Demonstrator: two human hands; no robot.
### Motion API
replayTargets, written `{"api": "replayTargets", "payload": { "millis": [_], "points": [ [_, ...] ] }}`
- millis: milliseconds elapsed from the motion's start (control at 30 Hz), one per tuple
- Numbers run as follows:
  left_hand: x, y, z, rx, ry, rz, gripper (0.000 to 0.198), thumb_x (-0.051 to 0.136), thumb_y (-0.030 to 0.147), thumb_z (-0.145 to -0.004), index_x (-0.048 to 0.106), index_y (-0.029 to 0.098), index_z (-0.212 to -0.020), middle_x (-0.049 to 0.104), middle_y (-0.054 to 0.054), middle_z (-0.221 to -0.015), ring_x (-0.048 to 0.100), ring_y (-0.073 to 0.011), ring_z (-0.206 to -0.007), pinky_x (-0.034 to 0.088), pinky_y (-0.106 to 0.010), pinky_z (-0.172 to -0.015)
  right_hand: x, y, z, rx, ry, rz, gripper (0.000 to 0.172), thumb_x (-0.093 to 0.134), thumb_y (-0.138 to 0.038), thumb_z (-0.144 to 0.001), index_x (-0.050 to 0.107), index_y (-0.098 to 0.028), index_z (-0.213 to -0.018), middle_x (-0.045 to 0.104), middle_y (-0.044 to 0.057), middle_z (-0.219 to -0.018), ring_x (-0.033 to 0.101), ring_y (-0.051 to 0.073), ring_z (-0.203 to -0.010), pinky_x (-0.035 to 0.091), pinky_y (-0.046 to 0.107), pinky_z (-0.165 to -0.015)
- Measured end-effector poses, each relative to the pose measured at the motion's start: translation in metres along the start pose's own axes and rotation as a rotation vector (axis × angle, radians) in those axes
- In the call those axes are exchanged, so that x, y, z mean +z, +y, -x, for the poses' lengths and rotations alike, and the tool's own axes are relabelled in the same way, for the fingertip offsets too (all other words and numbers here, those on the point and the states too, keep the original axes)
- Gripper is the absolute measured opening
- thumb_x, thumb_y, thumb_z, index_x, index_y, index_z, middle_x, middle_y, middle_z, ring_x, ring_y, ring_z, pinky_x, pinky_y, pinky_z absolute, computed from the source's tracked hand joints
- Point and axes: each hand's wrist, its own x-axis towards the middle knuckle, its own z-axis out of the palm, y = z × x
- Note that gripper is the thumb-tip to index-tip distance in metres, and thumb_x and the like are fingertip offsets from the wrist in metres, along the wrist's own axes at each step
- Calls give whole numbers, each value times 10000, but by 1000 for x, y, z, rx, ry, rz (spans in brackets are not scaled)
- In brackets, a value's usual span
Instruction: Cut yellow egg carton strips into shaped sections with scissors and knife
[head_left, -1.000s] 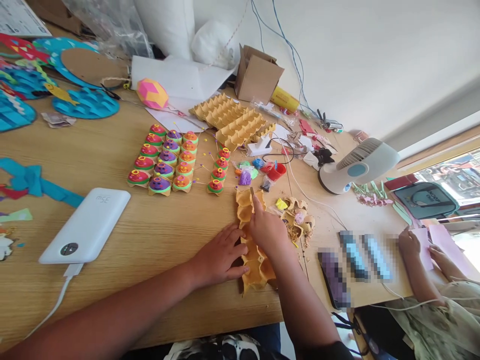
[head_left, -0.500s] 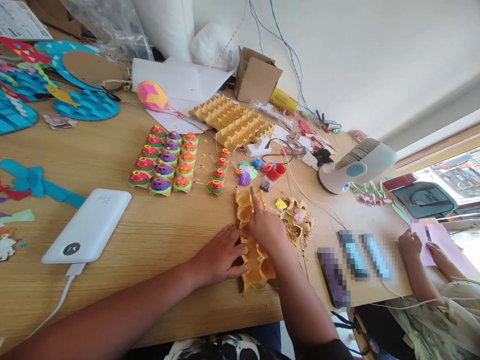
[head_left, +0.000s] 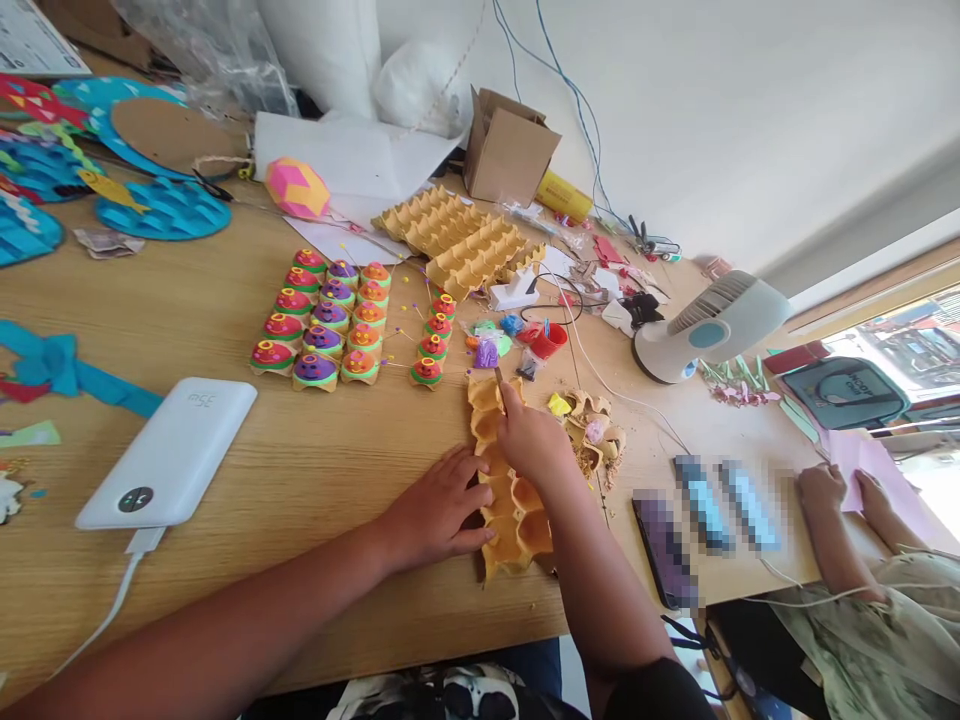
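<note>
A strip of yellow-brown egg carton point(head_left: 504, 540) lies lengthwise on the wooden table in front of me, its cups facing up. My left hand point(head_left: 450, 505) rests on its left edge, fingers spread and fingertips touching the cardboard. Over the strip's far half, my right hand point(head_left: 534, 435) is closed with the index finger pointing forward. From under that finger sticks out the narrow dark end of a slim knife-like tool point(head_left: 500, 378); the rest is hidden in the fist. Torn carton cups point(head_left: 589, 405) with crumbs lie just right of the strip.
Painted carton cups with faces point(head_left: 322, 340) stand in rows at left centre. Larger egg trays point(head_left: 457, 235) lie behind. A white power bank point(head_left: 172, 450) sits left, a fan point(head_left: 705, 330) and phones point(head_left: 664, 545) right. Another person's hands point(head_left: 825, 488) hold pink paper.
My right hand has shifted slightly on the strip, and the tool's tip now points a little further left. My left hand stays on the carton's edge. The other person's pink paper has moved.
</note>
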Motion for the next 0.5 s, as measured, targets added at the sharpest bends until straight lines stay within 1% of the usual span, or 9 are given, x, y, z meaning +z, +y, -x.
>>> {"api": "replayTargets", "payload": {
  "millis": [133,233,333,400,500],
  "points": [
    [3,0,0,-15,-9,5,288,714,458,-932,623,213,-1053,493,-134,-1359,434,-386,-1379,378,-629,-1223,1,1,10,17,-11,-5,614,349,-312,-1085,288,-197,-1686,805,160,-1166,788,297,-1025,571,359,-826],
    [4,-1,1,-15,-18,2,288,702,460,-942,623,209,-1060,478,-142,-1370,427,-392,-1379,391,-636,-1209,-1,-3,5,5,-17,27,624,344,-269,-1079,263,-172,-1690,798,176,-1176,787,299,-1034,571,361,-819],
    [4,-2,1,-6,-19,-8,292,703,457,-940,618,206,-1063,476,-143,-1363,436,-388,-1357,403,-628,-1197,-5,-4,-3,-3,-29,33,622,356,-249,-1072,275,-165,-1683,789,184,-1201,780,306,-1072,568,369,-836],
    [4,-2,1,-7,-17,-13,298,708,461,-935,618,206,-1060,481,-141,-1353,443,-384,-1344,405,-621,-1195,-7,-4,-2,1,-32,9,616,372,-264,-1071,298,-176,-1676,792,179,-1197,782,308,-1072,566,370,-841],
    [5,-2,1,-13,-15,-13,306,711,471,-932,624,206,-1056,484,-139,-1342,447,-381,-1339,395,-619,-1200,-7,-3,2,10,-25,-11,618,388,-265,-1062,320,-178,-1670,806,175,-1141,791,313,-1043,565,365,-820]
  ]
}}
